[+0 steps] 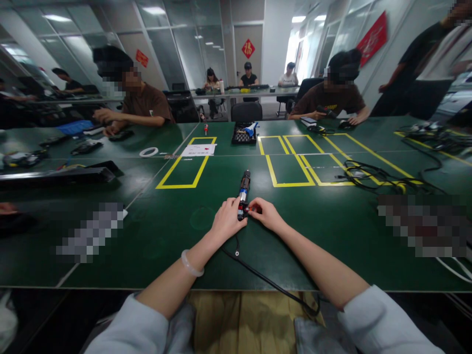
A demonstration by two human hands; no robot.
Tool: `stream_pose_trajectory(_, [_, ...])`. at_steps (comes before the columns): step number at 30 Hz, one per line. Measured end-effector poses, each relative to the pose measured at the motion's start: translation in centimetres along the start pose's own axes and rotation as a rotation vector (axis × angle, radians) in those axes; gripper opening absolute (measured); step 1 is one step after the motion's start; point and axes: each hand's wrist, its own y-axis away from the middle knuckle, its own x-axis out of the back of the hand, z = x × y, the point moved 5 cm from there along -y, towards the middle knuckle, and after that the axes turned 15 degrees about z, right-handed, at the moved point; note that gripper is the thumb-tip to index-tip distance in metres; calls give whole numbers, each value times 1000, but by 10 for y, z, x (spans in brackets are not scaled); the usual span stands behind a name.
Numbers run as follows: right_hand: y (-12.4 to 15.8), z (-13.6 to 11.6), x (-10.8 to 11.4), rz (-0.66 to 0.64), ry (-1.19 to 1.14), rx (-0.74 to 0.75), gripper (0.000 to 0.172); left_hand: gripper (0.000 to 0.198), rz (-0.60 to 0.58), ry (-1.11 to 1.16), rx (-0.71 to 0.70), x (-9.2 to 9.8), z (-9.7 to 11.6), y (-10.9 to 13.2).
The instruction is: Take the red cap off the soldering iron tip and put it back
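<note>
On the green table, in front of me, lies what looks like an opened electric screwdriver (245, 187), with a dark tip, a silver middle and a blue band. My left hand (227, 217) is wrapped round its near end. From the right, my right hand (266, 212) pinches at that same end, where a small orange-red part (252, 209) shows by the fingertips; its kind is too small to tell. A black cable (271, 282) runs from under my left hand over the table edge. Beside it hangs a short lead with a ring terminal (237, 253).
Yellow tape outlines (197, 186) mark the green table (165, 221). A black parts tray (243, 135) and a red-handled screwdriver (206, 129) are farther back. Coiled black cables (363, 172) lie right, a white tape roll (149, 152) left. Co-workers sit across and at both sides.
</note>
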Motion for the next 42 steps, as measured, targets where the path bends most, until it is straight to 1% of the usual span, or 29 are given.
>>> stream_pose_trajectory(3, [0, -3, 2, 15, 34, 44, 10, 66, -3, -4, -11, 1, 2, 0])
stream_pose_trajectory(7, [3, -6, 3, -4, -24, 11, 17, 66, -15, -8, 5, 4, 3, 1])
stream_pose_trajectory(13, [5, -9, 7, 11, -52, 5, 12, 65, -11, -87, 10, 3, 8, -3])
stream_pose_trajectory(19, [4, -5, 9, 35, -103, -53, 11, 60, 15, -200, 36, 1, 14, -12])
stream_pose_trajectory(22, [5, -5, 9, 20, -128, -67, 13, 60, 0, -209, 22, 2, 11, -12])
stream_pose_trajectory(25, [5, -5, 10, 17, -165, -88, 15, 61, -7, -235, -11, 5, 1, -11])
stream_pose_trajectory(29, [5, -3, 12, 16, -190, -105, 16, 62, -8, -289, -13, 13, -24, -10])
stream_pose_trajectory(32, [5, -2, 11, 4, -182, -112, 15, 62, -19, -335, 31, 21, -51, -12])
stream_pose_trajectory(37, [6, -3, 11, -12, -185, -111, 16, 67, -46, -386, 140, 35, -111, -14])
stream_pose_trajectory(42, [6, -2, 9, -24, -167, -110, 14, 68, -64, -429, 239, 48, -182, -16])
